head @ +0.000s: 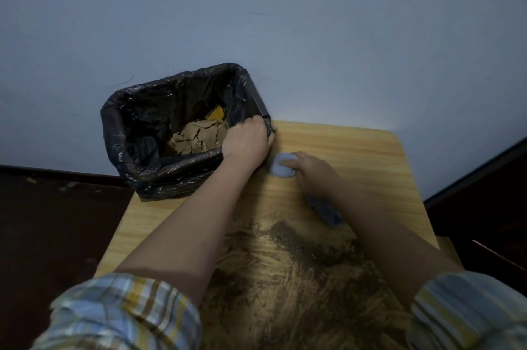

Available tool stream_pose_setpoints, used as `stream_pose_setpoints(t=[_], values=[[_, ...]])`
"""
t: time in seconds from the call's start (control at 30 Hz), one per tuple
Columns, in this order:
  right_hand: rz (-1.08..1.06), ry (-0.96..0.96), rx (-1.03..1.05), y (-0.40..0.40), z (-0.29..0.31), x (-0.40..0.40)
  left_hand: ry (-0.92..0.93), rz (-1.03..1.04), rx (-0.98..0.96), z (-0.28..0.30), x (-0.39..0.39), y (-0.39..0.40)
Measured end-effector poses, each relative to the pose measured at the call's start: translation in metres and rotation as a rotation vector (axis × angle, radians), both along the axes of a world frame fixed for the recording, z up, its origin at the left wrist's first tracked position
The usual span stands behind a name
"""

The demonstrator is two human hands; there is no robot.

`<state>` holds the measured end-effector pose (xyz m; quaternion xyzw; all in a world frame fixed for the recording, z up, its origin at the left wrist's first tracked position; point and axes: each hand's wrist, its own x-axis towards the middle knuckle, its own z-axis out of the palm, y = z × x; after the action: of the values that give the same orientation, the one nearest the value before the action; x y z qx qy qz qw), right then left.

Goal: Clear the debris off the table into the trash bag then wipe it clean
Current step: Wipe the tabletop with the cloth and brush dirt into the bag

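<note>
Left hand [247,140]: closed on the near right rim of the trash bag [137,110], fingers curled over the black plastic at the table's far left corner. Bag edge pinched against, or just beside, the tabletop edge; exact contact not discernible.

Right hand [309,169]: closed on a blue-grey cloth [281,168], fingers wrapped over the bunched top. Front of cloth protruding leftward from the grip and resting on the table [356,155]; a darker trailing end visible under the right forearm, lying on the wood. Cloth positioned just right of the left hand, near but apart from the bag rim.

Trash bag: black, glossy, open, lining a rectangular bin; placed beyond the left far corner of the table, against the pale wall [285,7]. Contents visible inside: torn brown cardboard pieces [196,138] and one yellow scrap [216,113].

Table: light wood grain, rounded far right corner. Far portion around the cloth clean. Near portion covered with dark, fine debris [285,258], smeared in streaks, densest between the two forearms and extending toward the near edge.

Forearms bare; rolled plaid sleeves [122,312] in blue, yellow and brown at the bottom of the view. Dark floor on the left; dark furniture at the right edge.
</note>
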<state>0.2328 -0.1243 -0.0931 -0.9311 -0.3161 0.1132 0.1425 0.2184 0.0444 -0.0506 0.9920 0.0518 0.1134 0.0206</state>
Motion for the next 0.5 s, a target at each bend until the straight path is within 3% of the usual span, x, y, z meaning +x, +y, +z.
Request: stream_pose_setpoints(t=[0.1, 0.3, 0.4, 0.5], values=[[0.063, -0.013, -0.024, 0.018, -0.009, -0.01, 0.009, -0.006, 0.008, -0.001, 0.0, 0.001], [0.43, 0.048, -0.022, 0.025, 0.0, -0.044, 0.041, -0.016, -0.012, 0.004, -0.003, 0.001], [0.545, 0.104, 0.076, 0.012, 0.019, -0.049, 0.056, -0.014, -0.012, 0.006, -0.004, 0.001], [0.307, 0.014, 0.193, -0.01, 0.029, -0.028, 0.111, -0.027, -0.032, 0.012, -0.006, 0.001]])
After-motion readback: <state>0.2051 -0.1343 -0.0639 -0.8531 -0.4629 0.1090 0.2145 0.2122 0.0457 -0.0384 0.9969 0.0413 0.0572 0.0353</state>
